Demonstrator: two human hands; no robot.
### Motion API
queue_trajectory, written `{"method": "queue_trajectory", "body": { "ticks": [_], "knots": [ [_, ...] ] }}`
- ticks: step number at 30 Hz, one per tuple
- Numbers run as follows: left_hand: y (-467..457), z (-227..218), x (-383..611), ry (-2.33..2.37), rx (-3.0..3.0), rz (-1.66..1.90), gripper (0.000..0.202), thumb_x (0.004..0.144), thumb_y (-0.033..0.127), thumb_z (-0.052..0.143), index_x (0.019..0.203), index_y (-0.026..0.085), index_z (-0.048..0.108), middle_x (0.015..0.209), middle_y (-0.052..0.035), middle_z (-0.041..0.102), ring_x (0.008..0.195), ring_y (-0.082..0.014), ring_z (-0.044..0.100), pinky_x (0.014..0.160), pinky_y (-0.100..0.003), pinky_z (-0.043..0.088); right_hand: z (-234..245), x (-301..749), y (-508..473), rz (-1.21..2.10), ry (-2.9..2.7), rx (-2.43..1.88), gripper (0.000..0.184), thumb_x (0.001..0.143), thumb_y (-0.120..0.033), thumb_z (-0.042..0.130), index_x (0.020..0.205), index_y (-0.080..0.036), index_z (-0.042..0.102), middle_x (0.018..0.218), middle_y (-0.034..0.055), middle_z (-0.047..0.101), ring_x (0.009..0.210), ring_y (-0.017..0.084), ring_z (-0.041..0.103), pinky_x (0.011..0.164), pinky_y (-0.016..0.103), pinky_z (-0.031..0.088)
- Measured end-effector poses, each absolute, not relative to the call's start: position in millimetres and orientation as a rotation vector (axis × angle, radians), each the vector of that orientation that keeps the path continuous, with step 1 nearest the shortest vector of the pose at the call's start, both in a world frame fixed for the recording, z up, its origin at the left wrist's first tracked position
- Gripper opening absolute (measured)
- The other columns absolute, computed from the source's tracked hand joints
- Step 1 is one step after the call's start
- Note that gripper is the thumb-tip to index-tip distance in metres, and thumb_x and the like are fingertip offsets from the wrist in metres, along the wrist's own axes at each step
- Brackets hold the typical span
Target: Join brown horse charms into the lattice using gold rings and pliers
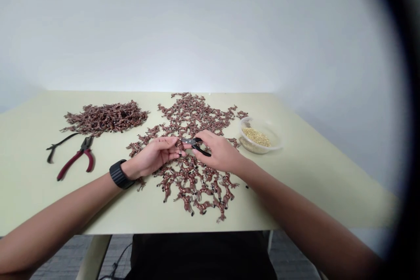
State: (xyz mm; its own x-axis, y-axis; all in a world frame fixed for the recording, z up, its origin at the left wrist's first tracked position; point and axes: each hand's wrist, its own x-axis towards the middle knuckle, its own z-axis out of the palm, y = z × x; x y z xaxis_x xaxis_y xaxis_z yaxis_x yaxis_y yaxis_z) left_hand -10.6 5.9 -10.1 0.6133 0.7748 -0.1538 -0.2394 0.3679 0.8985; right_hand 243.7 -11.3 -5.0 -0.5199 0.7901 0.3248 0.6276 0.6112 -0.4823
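My right hand (218,153) is shut around small black-handled pliers (193,145) above the middle of the table. My left hand (154,156) reaches in from the left, its fingertips curled at the jaw end of the pliers. Anything pinched there is too small to make out. Beneath both hands lies a wide single layer of small brown reindeer figures (190,183), many of them linked together. A black watch (120,174) circles my left wrist.
A dense heap of the same brown figures (106,118) lies at the back left. Red-handled pliers (77,158) and a black cord (62,143) lie in front of it. A clear plastic bowl (260,136) of small pale grains stands at the right on the pale green table (315,175).
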Motion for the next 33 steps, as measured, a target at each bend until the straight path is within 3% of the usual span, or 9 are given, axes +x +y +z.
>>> {"method": "queue_trajectory", "body": {
  "ticks": [7,15,22,26,29,33],
  "knots": [
    [14,-11,-17,0.653,0.947,0.63,0.027,0.102,0.028,0.057,0.104,0.008,0.073,0.127,-0.0207,0.071,0.093,-0.0174,0.074,0.091,-0.028,0.058,-3,246,-10,0.367,-2.375,-1.113,0.031,0.098,-0.041,0.052,0.121,-0.02,0.056,0.11,0.0096,0.064,0.083,0.021,0.062,0.072,0.034,0.048],
    [16,-9,-19,0.665,0.89,0.612,0.024,0.099,0.026,0.061,0.095,0.006,0.075,0.113,-0.0191,0.076,0.082,-0.0147,0.074,0.075,-0.022,0.059,-4,247,-11,0.341,-2.388,-1.109,0.032,0.098,-0.04,0.053,0.123,-0.021,0.056,0.112,0.0097,0.063,0.085,0.021,0.062,0.073,0.033,0.048],
    [15,-7,-19,0.692,0.847,0.597,0.027,0.099,0.027,0.06,0.106,0.007,0.076,0.128,-0.0209,0.07,0.082,-0.0136,0.073,0.078,-0.023,0.058,-1,246,-12,0.425,-2.365,-1.12,0.026,0.099,-0.042,0.052,0.116,-0.022,0.057,0.107,0.0077,0.063,0.079,0.018,0.059,0.067,0.031,0.042],
    [8,-8,-13,0.704,1.001,0.718,0.025,0.097,0.032,0.065,0.102,0.011,0.078,0.123,-0.0174,0.073,0.087,-0.0162,0.073,0.077,-0.025,0.058,-5,237,-17,0.545,-2.239,-1.172,0.023,0.099,-0.044,0.052,0.102,-0.022,0.057,0.087,0.0027,0.059,0.07,0.016,0.052,0.061,0.029,0.036],
    [1,-9,-7,0.777,1.237,0.879,0.03,0.094,0.038,0.07,0.112,0.015,0.077,0.114,-0.0132,0.077,0.087,-0.0183,0.073,0.068,-0.024,0.055,-10,227,-23,0.732,-2.101,-1.216,0.026,0.101,-0.047,0.048,0.1,-0.023,0.057,0.072,-0.002,0.052,0.061,0.014,0.046,0.056,0.028,0.031],
    [-7,-13,-2,0.966,1.552,1.085,0.04,0.089,0.039,0.074,0.124,0.019,0.075,0.119,-0.0094,0.076,0.097,-0.0248,0.072,0.074,-0.031,0.059,-10,216,-33,1.108,-1.872,-1.156,0.029,0.101,-0.051,0.048,0.095,-0.023,0.055,0.072,-0.0033,0.048,0.059,0.012,0.042,0.053,0.026,0.032]
  ]
}}
